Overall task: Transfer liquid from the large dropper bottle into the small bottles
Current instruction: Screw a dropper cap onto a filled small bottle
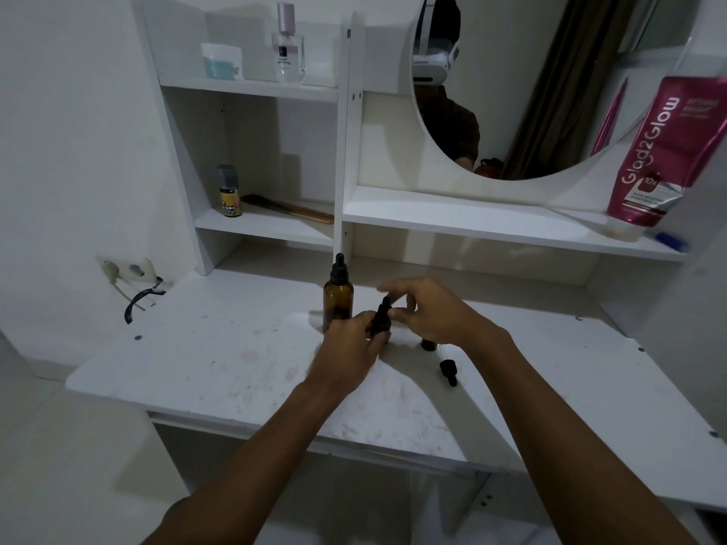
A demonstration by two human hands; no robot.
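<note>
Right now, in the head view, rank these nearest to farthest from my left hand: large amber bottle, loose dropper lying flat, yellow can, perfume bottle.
1. Large amber bottle, just behind the left hand.
2. Loose dropper, lying to the right.
3. Yellow can, on the lower shelf.
4. Perfume bottle, on the top shelf.

Large dropper bottle [337, 298], loose dropper [448, 371] obstruct.

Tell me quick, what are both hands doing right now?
Left hand: holds the small bottle.
Right hand: at its dropper cap; too blurred to tell if it grips.
</note>
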